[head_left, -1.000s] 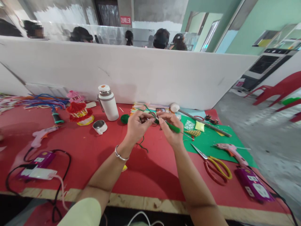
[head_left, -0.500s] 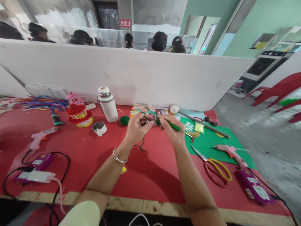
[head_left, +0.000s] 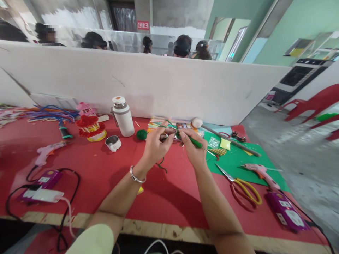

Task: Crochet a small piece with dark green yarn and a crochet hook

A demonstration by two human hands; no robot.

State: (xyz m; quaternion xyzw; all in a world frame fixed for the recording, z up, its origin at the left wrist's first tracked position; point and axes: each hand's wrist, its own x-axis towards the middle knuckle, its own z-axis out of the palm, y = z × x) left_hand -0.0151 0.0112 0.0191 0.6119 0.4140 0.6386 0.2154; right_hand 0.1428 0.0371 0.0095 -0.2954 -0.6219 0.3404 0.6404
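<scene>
My right hand (head_left: 194, 146) grips a crochet hook by its green handle (head_left: 195, 142), its metal shaft sticking out to the right behind the fingers. Green yarn (head_left: 172, 124) loops over the raised index finger of my left hand (head_left: 158, 143). Thumb and fingers of that hand pinch the yarn work close to the right fingertips; the small green piece between the hands is mostly hidden. Left of my left hand lies a ball of green yarn (head_left: 141, 134). A loose yarn tail (head_left: 162, 166) hangs below the hands over the red tabletop (head_left: 169, 201).
Scissors (head_left: 239, 187), a pink glue gun (head_left: 261, 171) and a purple power strip (head_left: 286, 210) lie at right. At left are a white thermos (head_left: 123, 118), a metal cup (head_left: 113, 143), a red paper lantern (head_left: 90, 125) and another glue gun (head_left: 47, 152). A white partition (head_left: 172, 86) stands behind.
The camera view has shifted slightly. Both hands stay together at the same spot, with the hook and yarn held nearly as before.
</scene>
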